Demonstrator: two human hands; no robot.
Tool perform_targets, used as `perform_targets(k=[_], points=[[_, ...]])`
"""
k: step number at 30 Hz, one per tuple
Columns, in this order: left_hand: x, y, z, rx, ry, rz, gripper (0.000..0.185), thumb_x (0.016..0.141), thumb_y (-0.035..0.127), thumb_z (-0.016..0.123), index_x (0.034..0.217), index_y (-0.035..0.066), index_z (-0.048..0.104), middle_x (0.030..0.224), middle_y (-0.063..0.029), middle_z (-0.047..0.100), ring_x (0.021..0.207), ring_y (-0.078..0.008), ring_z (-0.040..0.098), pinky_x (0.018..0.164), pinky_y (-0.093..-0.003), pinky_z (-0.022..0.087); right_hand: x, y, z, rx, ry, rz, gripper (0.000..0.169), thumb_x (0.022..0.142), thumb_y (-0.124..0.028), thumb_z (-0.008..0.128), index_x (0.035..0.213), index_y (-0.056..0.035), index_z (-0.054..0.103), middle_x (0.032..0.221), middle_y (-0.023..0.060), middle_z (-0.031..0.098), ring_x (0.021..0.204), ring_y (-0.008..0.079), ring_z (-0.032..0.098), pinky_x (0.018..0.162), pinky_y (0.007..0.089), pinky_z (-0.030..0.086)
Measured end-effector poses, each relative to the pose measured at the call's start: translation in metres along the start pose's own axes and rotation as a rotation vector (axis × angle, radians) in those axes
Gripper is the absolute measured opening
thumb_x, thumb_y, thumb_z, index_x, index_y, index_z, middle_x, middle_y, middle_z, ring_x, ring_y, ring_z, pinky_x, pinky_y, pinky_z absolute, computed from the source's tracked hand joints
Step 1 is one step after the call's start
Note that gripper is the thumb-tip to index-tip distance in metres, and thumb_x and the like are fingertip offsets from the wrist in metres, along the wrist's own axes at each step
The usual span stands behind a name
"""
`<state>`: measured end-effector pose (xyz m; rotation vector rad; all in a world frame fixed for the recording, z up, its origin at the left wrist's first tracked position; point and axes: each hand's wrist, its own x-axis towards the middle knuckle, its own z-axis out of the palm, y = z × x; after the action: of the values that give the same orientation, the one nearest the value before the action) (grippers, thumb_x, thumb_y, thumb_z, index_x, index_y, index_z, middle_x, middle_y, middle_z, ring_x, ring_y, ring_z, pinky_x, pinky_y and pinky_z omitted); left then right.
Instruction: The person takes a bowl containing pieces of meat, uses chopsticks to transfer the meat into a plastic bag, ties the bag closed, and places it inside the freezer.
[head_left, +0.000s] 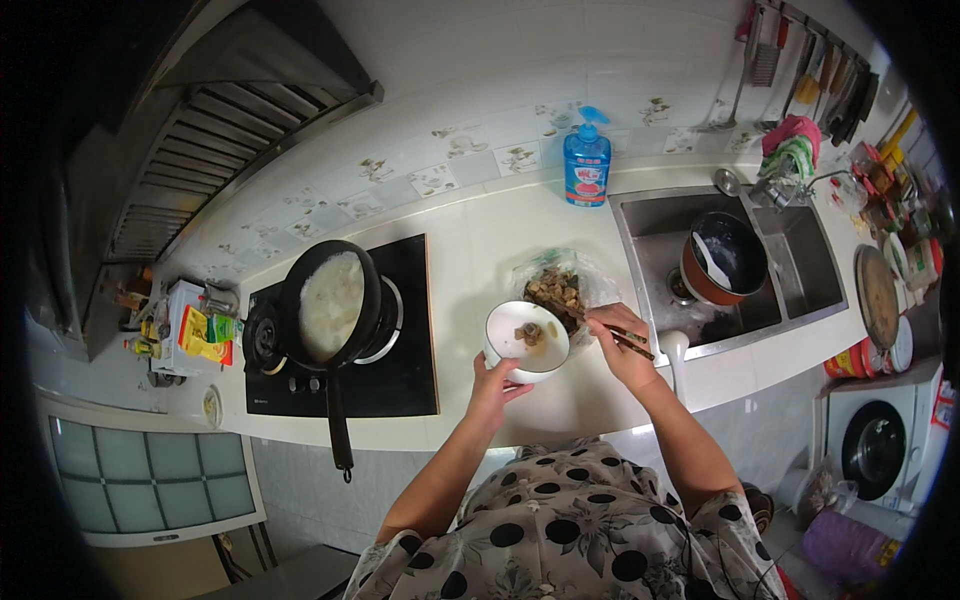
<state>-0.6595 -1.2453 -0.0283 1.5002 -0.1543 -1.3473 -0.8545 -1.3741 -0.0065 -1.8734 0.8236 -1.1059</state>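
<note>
My left hand (495, 384) grips the rim and side of a white bowl (501, 319), tilted towards me, with a small heap of brown food pieces (531, 334) and a little liquid inside. My right hand (624, 346) holds a pair of dark patterned chopsticks (632, 343), whose tips reach into the food beyond the bowl. That food, brown chopped pieces (556, 291), lies in a clear plastic bag (592, 271) on the white countertop. To the left, a black frying pan (373, 289) holding pale, cloudy liquid (332, 306) rests on the gas hob.
The black glass hob (411, 322) is left of the bowl. A blue pump bottle (587, 169) stands by the wall. At right, a steel double sink (802, 259) contains a red-brown pot (701, 279) with a white spoon (712, 262). A white ladle-like utensil (676, 360) lies across the counter's front edge.
</note>
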Motion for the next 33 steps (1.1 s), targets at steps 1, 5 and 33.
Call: perform_targets(k=[1,5,33], points=[[0.0,0.001,0.0,0.0,0.004,-0.001,0.083,0.076,0.023,0.065,0.139,0.002,0.014,0.124,-0.0227,0.042,0.103,-0.035,0.057,0.083,-0.0448,0.057,0.0,0.0,-0.001,-0.011,0.007,0.027,0.006,0.082,-0.002,0.065,0.087,0.0013,0.067,0.085,0.0133,0.067,0.078,0.0282,0.062,0.074,0.0347,0.049],[0.005,-0.004,-0.004,-0.004,-0.033,0.003,0.086,0.077,0.023,0.066,0.14,0.003,0.011,0.123,-0.022,0.045,0.1,-0.0318,0.06,0.08,-0.0412,0.058,-0.012,0.003,0.019,0.322,-0.037,0.148,0.008,0.084,-0.004,0.065,0.088,0.0015,0.068,0.085,0.0138,0.067,0.078,0.0263,0.062,0.072,0.0334,0.05],[0.002,0.003,0.002,-0.038,0.005,0.025,0.083,0.077,0.022,0.065,0.139,0.003,0.014,0.124,-0.0228,0.04,0.104,-0.0349,0.055,0.085,-0.0456,0.056,-0.011,0.0,0.021,0.09,0.008,0.002,0.006,0.085,-0.003,0.063,0.085,0.0023,0.066,0.083,0.0125,0.067,0.079,0.0263,0.063,0.072,0.0333,0.051]])
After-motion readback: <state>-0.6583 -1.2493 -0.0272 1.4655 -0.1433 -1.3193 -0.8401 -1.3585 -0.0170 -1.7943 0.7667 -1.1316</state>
